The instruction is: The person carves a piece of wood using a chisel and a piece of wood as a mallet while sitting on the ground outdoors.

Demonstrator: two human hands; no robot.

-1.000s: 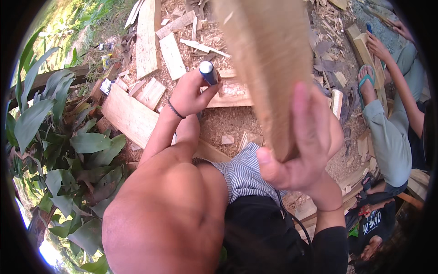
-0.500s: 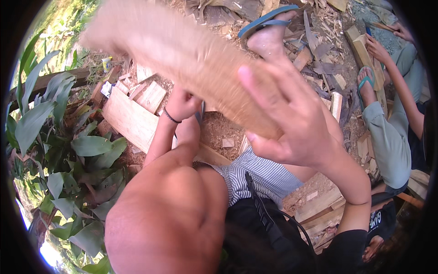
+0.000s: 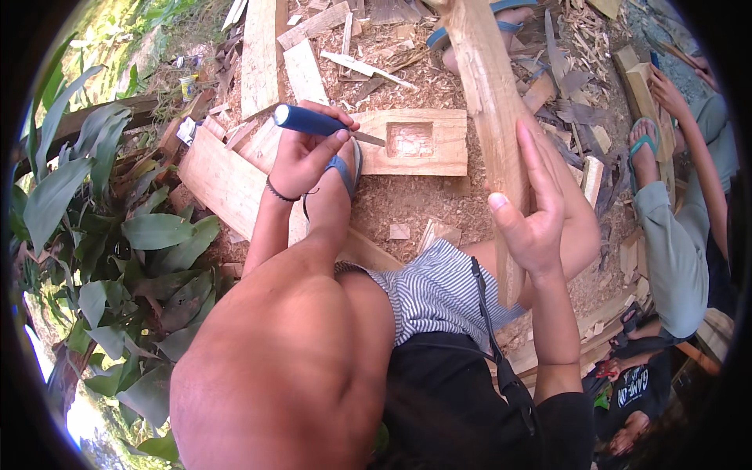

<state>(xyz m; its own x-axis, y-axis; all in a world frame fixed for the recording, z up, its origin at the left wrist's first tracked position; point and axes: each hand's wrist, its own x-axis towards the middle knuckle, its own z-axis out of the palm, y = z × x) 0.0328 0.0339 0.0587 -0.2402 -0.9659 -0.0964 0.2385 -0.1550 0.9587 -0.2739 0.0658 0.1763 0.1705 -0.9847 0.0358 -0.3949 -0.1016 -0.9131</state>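
Observation:
My left hand [image 3: 308, 160] is closed around the blue handle of a chisel [image 3: 313, 120]. Its blade slants down to the left side of a rectangular recess [image 3: 410, 139] cut into a pale wooden block [image 3: 452, 160]. The block lies on the ground beside my sandalled left foot [image 3: 345, 174]. A long wooden club [image 3: 487, 86] stands nearly upright in the picture, in the loose grip of my right hand [image 3: 536, 227]. That hand's thumb and outstretched fingers lie along the club, whose top end runs out of view.
Wood chips and sawdust [image 3: 392, 207] cover the ground, with planks [image 3: 262, 63] and offcuts around. Broad-leaved plants [image 3: 157, 251] grow at left. Another person's hand [image 3: 667, 92] touches a wooden beam [image 3: 644, 98] at right; a further person [image 3: 638, 392] sits lower right.
The club has swung from lying across the view to nearly upright, to the right of the block. The chisel and recessed block, hidden before behind the club, now show.

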